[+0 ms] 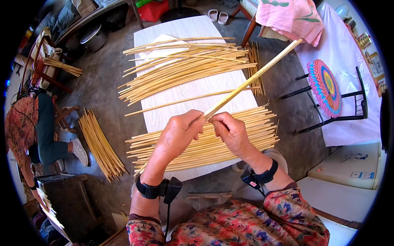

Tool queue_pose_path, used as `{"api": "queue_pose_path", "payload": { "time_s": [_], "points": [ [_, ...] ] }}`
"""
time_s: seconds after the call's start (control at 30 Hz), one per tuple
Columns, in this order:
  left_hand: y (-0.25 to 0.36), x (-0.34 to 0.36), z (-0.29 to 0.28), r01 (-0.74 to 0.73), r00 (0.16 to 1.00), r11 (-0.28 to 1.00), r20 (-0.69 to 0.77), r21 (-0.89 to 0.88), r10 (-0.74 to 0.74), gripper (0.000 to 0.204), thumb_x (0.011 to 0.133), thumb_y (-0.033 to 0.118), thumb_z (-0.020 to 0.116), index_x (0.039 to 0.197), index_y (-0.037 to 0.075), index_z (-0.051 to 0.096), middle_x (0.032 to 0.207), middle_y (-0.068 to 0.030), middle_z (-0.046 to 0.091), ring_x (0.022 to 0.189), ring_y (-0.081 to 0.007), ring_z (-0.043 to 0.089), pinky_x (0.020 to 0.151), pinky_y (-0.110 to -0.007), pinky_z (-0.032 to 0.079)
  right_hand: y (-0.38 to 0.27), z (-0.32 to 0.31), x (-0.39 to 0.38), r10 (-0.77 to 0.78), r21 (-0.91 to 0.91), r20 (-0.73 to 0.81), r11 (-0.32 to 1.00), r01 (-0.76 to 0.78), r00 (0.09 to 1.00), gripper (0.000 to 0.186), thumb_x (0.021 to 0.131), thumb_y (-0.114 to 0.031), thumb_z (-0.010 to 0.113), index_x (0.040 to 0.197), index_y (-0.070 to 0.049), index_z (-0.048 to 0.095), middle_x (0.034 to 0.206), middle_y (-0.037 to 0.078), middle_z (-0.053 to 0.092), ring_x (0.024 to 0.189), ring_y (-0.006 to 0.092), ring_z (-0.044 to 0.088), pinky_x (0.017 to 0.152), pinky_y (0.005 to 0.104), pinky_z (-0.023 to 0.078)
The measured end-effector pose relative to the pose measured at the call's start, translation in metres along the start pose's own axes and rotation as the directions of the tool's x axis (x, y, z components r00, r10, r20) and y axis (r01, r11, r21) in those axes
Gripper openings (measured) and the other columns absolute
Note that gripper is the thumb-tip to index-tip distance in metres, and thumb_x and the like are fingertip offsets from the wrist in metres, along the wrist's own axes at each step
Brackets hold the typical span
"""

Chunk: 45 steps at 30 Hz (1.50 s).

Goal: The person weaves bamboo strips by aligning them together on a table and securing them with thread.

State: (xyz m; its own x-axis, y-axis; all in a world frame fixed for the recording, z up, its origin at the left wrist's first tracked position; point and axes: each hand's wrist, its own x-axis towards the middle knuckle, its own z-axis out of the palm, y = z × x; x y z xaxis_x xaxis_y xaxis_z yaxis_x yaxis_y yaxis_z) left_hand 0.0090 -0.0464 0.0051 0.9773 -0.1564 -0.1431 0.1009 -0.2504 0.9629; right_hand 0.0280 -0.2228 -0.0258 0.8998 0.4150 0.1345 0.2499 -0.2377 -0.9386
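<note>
My left hand is closed around a long pale-yellow stick, which slants up to the upper right over the table. My right hand grips the same stick just right of the left, fingers curled against it. Below my hands, a bundle of similar sticks lies across the pale wood-grain table. A looser group of sticks lies farther back over a white cloth, with one separate stick between the groups.
A co-worker at the left holds pale sticks. More sticks lie on the floor. A chair with a round multicoloured cushion stands right. A pink cloth drapes a chair behind. A metal pot sits back left.
</note>
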Motion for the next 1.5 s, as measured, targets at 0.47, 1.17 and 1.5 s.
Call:
{"api": "queue_pose_path", "payload": {
  "time_s": [0.47,1.17,1.5],
  "points": [
    [-0.010,0.009,0.001,0.050,0.998,0.998,0.024,0.035,-0.051,0.018,0.088,0.016,0.051,0.081,0.000,0.057,0.058,-0.0027,0.046,0.054,-0.0103,0.040,0.051,-0.027,0.037,0.005,0.003,0.001,0.172,0.226,0.041,0.958,-0.177,0.984,0.010,0.091,-0.008,0.049,0.096,-0.002,0.053,0.061,0.002,0.046,0.055,0.0085,0.045,0.049,0.0226,0.038],
    [-0.016,0.006,0.007,-0.076,0.996,0.976,-0.020,0.203,0.082,0.017,0.090,0.015,0.050,0.087,-0.001,0.058,0.060,-0.0045,0.049,0.055,-0.0104,0.044,0.051,-0.027,0.038,-0.005,0.018,0.009,0.434,0.584,0.138,0.690,-0.427,0.890,0.028,0.092,-0.030,0.048,0.100,-0.004,0.052,0.060,-0.002,0.040,0.048,0.0037,0.035,0.039,0.0190,0.027],
    [-0.015,0.010,-0.005,-0.138,0.979,0.875,-0.070,0.464,0.191,0.018,0.087,0.019,0.051,0.086,0.002,0.058,0.069,-0.0181,0.057,0.062,-0.0350,0.054,0.057,-0.038,0.043,0.002,0.009,0.022,0.106,-0.070,-0.037,0.992,-0.108,0.994,0.026,0.089,-0.028,0.052,0.096,-0.003,0.056,0.073,0.007,0.056,0.057,0.0188,0.051,0.050,0.0307,0.041]
  ]
}}
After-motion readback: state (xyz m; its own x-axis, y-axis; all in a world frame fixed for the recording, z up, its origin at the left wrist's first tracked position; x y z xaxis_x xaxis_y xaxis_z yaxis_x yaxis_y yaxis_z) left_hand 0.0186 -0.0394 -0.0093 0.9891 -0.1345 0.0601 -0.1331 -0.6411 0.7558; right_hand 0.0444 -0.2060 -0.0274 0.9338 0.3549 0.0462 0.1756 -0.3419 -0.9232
